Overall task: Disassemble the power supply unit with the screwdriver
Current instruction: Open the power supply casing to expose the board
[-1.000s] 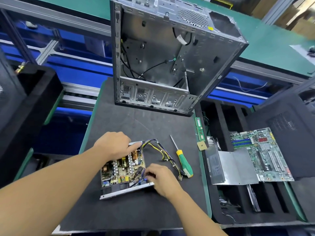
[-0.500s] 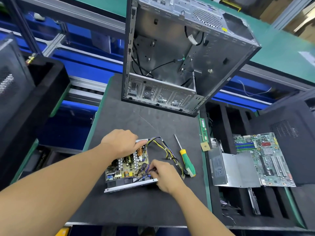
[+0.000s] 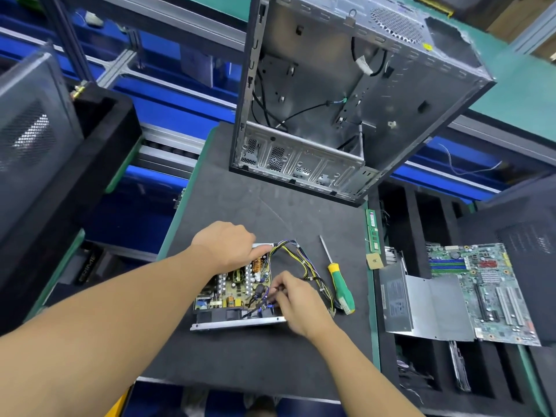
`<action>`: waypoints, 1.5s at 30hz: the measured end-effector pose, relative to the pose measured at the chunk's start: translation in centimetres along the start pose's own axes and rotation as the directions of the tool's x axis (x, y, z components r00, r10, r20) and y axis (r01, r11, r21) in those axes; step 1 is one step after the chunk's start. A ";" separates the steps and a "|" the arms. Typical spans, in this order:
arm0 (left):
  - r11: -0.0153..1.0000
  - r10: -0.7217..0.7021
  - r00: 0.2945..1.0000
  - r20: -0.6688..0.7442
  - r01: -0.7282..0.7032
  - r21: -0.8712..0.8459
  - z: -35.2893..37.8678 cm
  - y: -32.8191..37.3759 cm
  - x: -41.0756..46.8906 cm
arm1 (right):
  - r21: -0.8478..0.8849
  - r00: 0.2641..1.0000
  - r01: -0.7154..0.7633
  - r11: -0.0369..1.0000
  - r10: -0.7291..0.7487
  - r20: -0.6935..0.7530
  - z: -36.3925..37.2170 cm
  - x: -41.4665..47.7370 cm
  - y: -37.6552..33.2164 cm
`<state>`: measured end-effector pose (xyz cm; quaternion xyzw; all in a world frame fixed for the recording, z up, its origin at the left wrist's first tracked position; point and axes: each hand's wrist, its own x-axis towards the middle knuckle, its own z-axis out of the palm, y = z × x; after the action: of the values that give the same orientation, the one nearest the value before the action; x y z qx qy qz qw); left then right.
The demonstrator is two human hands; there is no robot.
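While my left hand point(image 3: 224, 248) grips the power supply unit point(image 3: 237, 284) steady, my right hand point(image 3: 296, 302) pinches its wires point(image 3: 305, 263); I'd pull straight, gently

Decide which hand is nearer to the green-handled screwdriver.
Right. The right hand pinches wires on the power supply unit, just left of the screwdriver; the left hand rests on the unit's far edge, farther off.

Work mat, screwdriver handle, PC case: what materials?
Work mat: dark grey, matte, scuffed; looks like foam or rubber. Screwdriver handle: glossy green and yellow, likely plastic. PC case: bare silver sheet metal, stamped vents, probably steel.
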<state>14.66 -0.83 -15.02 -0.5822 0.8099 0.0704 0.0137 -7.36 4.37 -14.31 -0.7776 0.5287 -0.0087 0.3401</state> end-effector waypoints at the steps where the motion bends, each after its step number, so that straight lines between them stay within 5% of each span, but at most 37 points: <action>1: 1.000 -0.001 1.000 0.000 0.001 -0.002 0.0 0.0 0.0 | -0.034 1.000 0.014 0.999 -0.014 0.003 -0.1 0.1 0.0; 6: 1.000 -0.012 1.000 -0.001 0.012 0.002 -0.2 -0.1 0.0 | 0.022 0.993 0.113 0.993 -0.112 -0.046 -1.2 -1.4 0.7; 12: 1.000 -0.017 1.000 -0.011 0.017 -0.002 -0.1 -0.2 0.0 | -0.142 0.949 0.316 0.938 -0.310 0.064 -4.5 -2.5 -2.1; 17: 0.993 -0.067 0.990 0.126 0.079 -0.092 -0.9 -0.3 0.0 | -0.101 0.911 0.405 0.909 -0.391 0.130 -4.7 -1.7 -7.3; 21: 0.954 -0.043 0.975 0.217 0.105 -0.281 -2.1 -0.4 -0.3 | -0.052 0.981 0.164 0.985 -0.168 -0.094 -2.3 -0.8 -7.3; 25: 0.922 0.017 0.998 0.068 0.011 -0.387 -2.4 -1.2 -1.3 | 0.301 0.989 -0.071 0.951 0.105 -0.101 -2.0 -1.9 -4.7; 28: 0.927 0.067 0.986 0.150 -0.006 -0.375 -2.8 -1.3 -1.9 | 0.433 0.994 -0.040 0.900 0.078 -0.072 -2.2 -2.3 -5.2; 31: 0.920 0.095 0.972 0.216 -0.003 -0.392 -3.2 -0.7 -2.1 | 0.355 0.997 0.041 0.934 -0.060 0.043 -0.7 -1.6 -8.0; 34: 0.870 0.127 0.989 0.072 -0.076 -0.487 -4.5 -0.4 -2.6 | 0.519 1.000 -0.014 0.855 0.022 -0.009 0.1 -1.5 -8.2; 37: 0.913 0.240 0.967 -0.083 -0.254 -0.320 -6.2 -0.5 -3.5 | 0.631 0.983 -0.108 0.768 0.177 -0.046 0.3 -2.2 -6.1; 42: 0.957 0.290 0.913 0.286 -0.281 -0.073 -7.9 0.7 -4.4 | 0.638 0.971 -0.184 0.747 0.238 0.001 1.3 -1.9 -5.1; 45: 0.984 0.179 0.774 0.608 -0.147 -0.103 -8.8 0.6 -4.4 | 0.570 0.983 -0.184 0.801 0.157 0.096 1.0 -1.2 -5.8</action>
<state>16.06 2.35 -5.82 -0.4555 0.8066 0.2770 0.2556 -2.78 7.08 -11.51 -0.5874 0.5614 -0.1208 0.5703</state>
